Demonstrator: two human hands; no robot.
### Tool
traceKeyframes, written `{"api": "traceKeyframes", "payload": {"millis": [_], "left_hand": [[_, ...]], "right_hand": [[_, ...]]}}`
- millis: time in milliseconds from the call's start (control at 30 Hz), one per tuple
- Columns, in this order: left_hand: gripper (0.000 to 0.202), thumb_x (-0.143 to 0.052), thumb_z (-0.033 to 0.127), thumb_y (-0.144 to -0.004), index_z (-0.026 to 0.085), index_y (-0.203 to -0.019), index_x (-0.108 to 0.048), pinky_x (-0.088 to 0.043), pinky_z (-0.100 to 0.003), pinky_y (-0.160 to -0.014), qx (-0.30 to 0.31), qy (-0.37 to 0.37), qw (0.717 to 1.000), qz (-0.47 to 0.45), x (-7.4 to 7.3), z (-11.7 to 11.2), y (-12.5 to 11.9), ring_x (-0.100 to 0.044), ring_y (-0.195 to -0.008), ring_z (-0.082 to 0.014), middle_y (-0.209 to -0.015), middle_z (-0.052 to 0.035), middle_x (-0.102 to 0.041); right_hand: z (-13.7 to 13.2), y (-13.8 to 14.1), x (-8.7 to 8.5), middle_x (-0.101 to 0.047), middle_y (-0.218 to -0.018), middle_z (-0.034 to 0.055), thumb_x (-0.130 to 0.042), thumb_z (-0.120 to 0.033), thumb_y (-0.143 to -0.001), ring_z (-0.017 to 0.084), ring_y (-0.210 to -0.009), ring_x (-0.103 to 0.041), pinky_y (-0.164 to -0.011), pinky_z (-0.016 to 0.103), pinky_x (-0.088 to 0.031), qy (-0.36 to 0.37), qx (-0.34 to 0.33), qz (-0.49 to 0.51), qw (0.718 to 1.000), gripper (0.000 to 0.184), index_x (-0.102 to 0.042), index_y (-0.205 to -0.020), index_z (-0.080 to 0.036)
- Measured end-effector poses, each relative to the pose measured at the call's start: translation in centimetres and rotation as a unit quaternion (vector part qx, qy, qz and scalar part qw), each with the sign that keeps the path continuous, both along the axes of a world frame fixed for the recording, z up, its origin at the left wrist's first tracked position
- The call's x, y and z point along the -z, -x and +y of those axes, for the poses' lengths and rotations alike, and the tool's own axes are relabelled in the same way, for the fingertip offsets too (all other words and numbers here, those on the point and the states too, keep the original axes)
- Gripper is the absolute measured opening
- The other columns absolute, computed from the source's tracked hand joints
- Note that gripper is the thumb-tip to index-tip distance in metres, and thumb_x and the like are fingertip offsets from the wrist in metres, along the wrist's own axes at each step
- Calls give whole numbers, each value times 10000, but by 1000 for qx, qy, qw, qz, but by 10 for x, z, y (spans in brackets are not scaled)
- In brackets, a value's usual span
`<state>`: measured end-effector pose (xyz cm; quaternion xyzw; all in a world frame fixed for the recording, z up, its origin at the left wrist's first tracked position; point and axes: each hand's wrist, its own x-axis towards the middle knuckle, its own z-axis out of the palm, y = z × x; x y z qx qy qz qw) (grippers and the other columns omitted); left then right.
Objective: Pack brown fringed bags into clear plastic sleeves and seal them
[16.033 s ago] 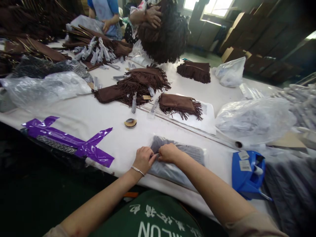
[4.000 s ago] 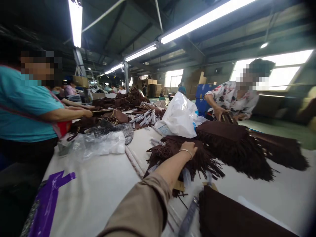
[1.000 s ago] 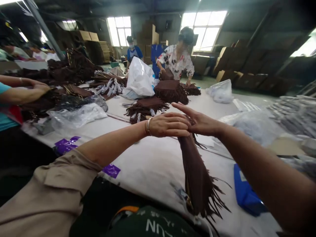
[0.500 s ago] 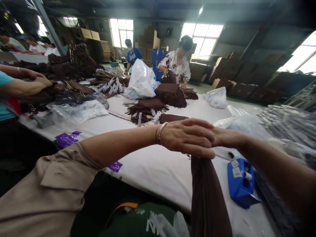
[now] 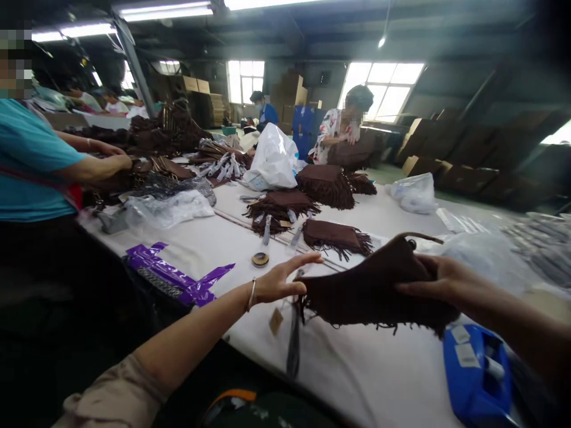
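A dark brown fringed bag point(image 5: 357, 294) hangs tilted above the table, its fringe along the lower edge. My right hand point(image 5: 435, 279) grips its right side, thumb on the near face and the other fingers partly hidden behind the raised flap. My left hand point(image 5: 279, 284) is at the bag's left end, thumb and forefinger spread apart; whether it touches the edge I cannot tell. Below that end dangle a small tan tag point(image 5: 276, 321) and a dark wrapped strip point(image 5: 293, 345).
A blue tape dispenser point(image 5: 475, 371) stands at right front. Brown fringed bags point(image 5: 336, 235) and a white plastic bag point(image 5: 272, 157) lie beyond my hands. Purple plastic packaging point(image 5: 178, 276) sits on the left edge. One co-worker point(image 5: 35, 160) stands left, another point(image 5: 328, 137) across the table.
My hands were together over a hanging brown piece; now they are apart, with the fringed bag spread between them. My view has swung left. The co-worker across has lifted a brown piece.
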<state>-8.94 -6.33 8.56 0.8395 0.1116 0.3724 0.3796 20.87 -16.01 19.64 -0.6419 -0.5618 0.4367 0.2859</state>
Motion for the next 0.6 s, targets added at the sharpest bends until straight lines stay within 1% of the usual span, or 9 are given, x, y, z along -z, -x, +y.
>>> {"api": "traceKeyframes", "payload": {"millis": [67, 133, 200, 300, 367, 400, 467, 533, 600], "left_hand": [[749, -638, 570, -754, 240, -1370, -368, -314, -400, -1083, 2, -15, 996, 85, 16, 5, -5, -408, -1262, -261, -1350, -101, -464], [732, -708, 496, -722, 232, -1339, -416, -349, -402, -1047, -24, -54, 992, 113, 26, 15, -14, -491, -1162, -251, -1220, -96, -562], [690, -735, 462, -702, 213, -1291, -477, -353, -420, -1029, -41, -98, 987, 118, 30, 29, -24, -523, -1096, -251, -1114, -98, -607], [666, -768, 454, -662, 203, -1233, -536, -268, -459, -1084, -27, -127, 986, 105, 34, 46, -41, -400, -1247, -293, -1245, -132, -539], [572, -762, 445, -671, 211, -1162, -586, -228, -456, -1108, 29, -105, 989, 99, 38, 51, -54, -300, -1327, -291, -1296, -119, -513], [496, -750, 436, -689, 217, -1112, -613, -240, -446, -1105, 64, -83, 989, 107, 41, 51, -60, -303, -1329, -280, -1282, -105, -530], [330, -715, 412, -734, 223, -998, -654, -245, -446, -1100, 108, -29, 985, 134, 47, 48, -70, -412, -1262, -258, -1210, -79, -590], [237, -682, 400, -770, 216, -917, -657, -175, -482, -1117, 94, 19, 984, 149, 52, 45, -75, -523, -1148, -237, -1156, -59, -623], [215, -648, 404, -798, 201, -869, -638, -94, -498, -1132, 49, 40, 989, 136, 56, 46, -74, -577, -1054, -209, -1107, -38, -645]], "right_hand": [[5, -2, 5, -702, -804, 66, -776, -400, -620, 270, -669, -665, -585, 334, -546, 10, 21, 33, 999, 417, -612, -949, -203], [10, -5, 7, -704, -836, 71, -783, -385, -619, 275, -703, -668, -619, 337, -548, 12, 26, 52, 998, 466, -598, -1004, -199], [12, -9, 7, -702, -844, 76, -772, -393, -641, 276, -705, -667, -614, 333, -544, 16, 33, 60, 998, 492, -581, -1049, -195], [8, -18, 5, -695, -877, 80, -741, -389, -699, 257, -713, -666, -609, 307, -539, 33, 28, 106, 993, 495, -555, -1119, -205], [6, -24, 5, -687, -938, 78, -732, -362, -721, 248, -749, -664, -638, 298, -543, 34, 28, 142, 989, 501, -538, -1163, -230], [6, -28, 5, -682, -972, 74, -728, -355, -727, 246, -775, -663, -663, 298, -545, 28, 36, 155, 987, 505, -530, -1180, -247], [7, -37, 5, -670, -1027, 65, -711, -372, -743, 255, -824, -658, -709, 311, -545, 11, 53, 154, 987, 494, -526, -1190, -275], [10, -48, 7, -655, -1072, 61, -704, -406, -742, 280, -922, -635, -782, 330, -533, -30, 54, 96, 993, 451, -558, -1149, -277], [15, -63, 11, -604, -1183, 53, -720, -425, -721, 304, -1097, -549, -894, 343, -488, -97, 38, -5, 995, 442, -589, -1116, -274]]}}
